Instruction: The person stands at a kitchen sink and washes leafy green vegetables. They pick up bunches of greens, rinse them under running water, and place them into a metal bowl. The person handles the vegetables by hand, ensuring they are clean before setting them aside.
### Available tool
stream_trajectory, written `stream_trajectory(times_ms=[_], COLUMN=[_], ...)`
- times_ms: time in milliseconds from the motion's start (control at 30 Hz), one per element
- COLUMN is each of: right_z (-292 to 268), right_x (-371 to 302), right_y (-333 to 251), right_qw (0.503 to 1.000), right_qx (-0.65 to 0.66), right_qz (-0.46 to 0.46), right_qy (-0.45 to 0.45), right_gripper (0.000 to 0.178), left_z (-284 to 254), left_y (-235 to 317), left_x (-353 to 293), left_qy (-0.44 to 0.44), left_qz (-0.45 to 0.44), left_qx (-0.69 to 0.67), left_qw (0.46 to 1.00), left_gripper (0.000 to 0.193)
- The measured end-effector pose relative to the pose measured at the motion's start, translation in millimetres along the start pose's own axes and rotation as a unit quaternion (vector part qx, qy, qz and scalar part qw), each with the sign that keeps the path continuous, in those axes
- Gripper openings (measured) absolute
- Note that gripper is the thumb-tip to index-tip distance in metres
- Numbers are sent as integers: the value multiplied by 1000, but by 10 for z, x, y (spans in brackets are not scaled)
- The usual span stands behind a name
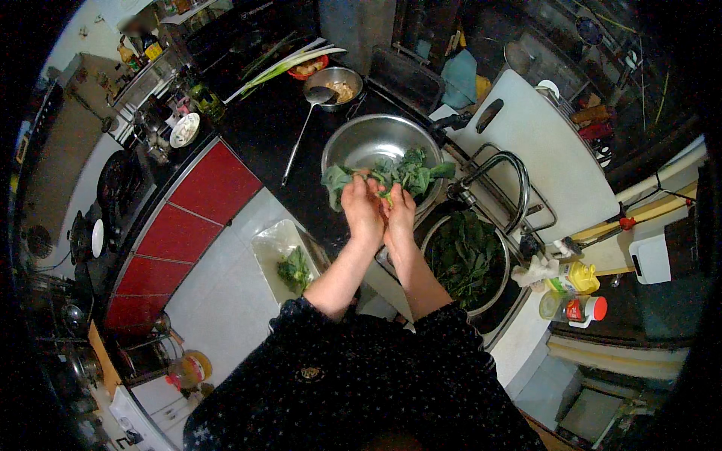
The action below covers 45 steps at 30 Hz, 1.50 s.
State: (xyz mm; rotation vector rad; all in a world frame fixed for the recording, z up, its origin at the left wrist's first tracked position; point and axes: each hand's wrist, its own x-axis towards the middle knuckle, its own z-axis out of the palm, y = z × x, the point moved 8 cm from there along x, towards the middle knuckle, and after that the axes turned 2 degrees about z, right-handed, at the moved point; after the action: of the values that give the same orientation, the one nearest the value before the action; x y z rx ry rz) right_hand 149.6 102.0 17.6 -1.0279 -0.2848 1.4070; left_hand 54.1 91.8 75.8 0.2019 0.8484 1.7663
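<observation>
My left hand [362, 210] and my right hand [399, 214] are side by side with fingers curled round a bunch of leafy greens [414, 171]. The leaves spread out to both sides over the near part of a wide stainless steel bowl [361, 133] on the black counter. The bowl's inside shows bare metal beyond the leaves. To the right of my right forearm, a round metal basin [505, 279] sits in the sink, filled with dark green leaves [465, 252]. Some fingertips are hidden among the greens.
A curved faucet [519, 180] stands right of the bowl, before a white cutting board [519, 135]. Left of the bowl lies a metal ladle [298, 144], its head on a small bowl [353, 77]; scallions [282, 66] lie behind. A white bin [263, 244] below holds green scraps.
</observation>
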Motion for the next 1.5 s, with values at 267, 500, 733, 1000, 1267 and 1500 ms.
stream_trajectory(times_ms=[267, 500, 733, 1000, 1267, 1500], right_z=[123, 25, -9, -309, 260, 315], right_x=[-87, -7, 49, 553, -123, -406], right_y=[3, 261, 292, -639, -888, -668], right_qw=[997, 959, 988, 792, 780, 677], right_qx=[-37, 164, 92, -531, -455, -573], right_qz=[13, 213, 108, -296, -419, -434], right_qy=[-70, -91, -68, 59, -87, -157], right_gripper=[23, 20, 21, 30, 25, 30], left_z=[63, 136, 17, -309, -109, -287], left_y=[45, -3, -66, -220, 62, -259], left_x=[219, 114, 96, -197, 340, 309], left_qy=[-61, -85, -110, -64, -83, -91], left_qz=[12, -16, -4, -37, -61, -124], left_qx=[-30, -5, 58, 198, 138, 159], left_qw=[998, 996, 992, 977, 985, 975], left_gripper=[27, 25, 23, 22, 22, 9])
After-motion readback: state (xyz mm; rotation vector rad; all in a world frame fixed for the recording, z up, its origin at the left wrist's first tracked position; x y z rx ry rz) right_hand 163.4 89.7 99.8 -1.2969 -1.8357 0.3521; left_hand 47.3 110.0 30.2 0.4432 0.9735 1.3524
